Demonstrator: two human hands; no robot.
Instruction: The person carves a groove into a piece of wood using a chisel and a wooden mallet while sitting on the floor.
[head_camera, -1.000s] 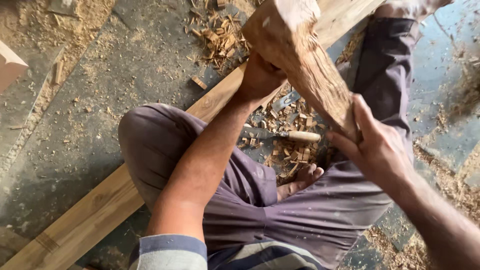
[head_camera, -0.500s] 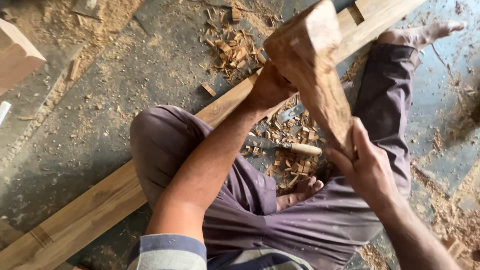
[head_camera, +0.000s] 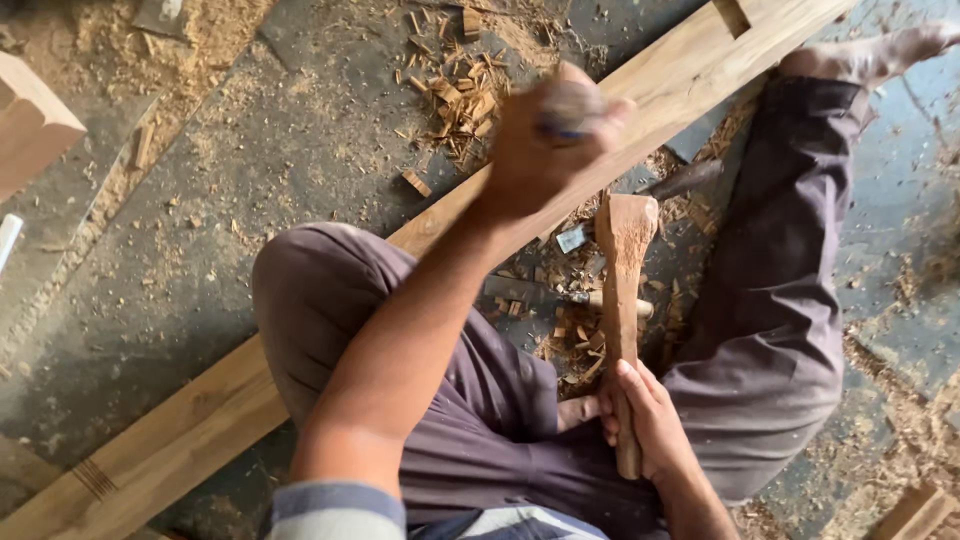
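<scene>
**Wood piece lowered, left fist raised**

Lowered since half a second ago, the wood piece (head_camera: 622, 300) now stands nearly upright between the legs instead of being held up near the camera. Its look: pale reddish-brown, rough-hewn, broad and flared at the far end, narrowing to a slim shaft. Right hand (head_camera: 645, 425) wraps closed around the shaft's near end. Left hand (head_camera: 550, 130) has let go, now a raised, blurred fist clenched on something dark and small; cannot tell what. Long plank (head_camera: 190, 430) runs diagonally under the knee. Wood chips (head_camera: 460, 95) scattered on the floor.
</scene>
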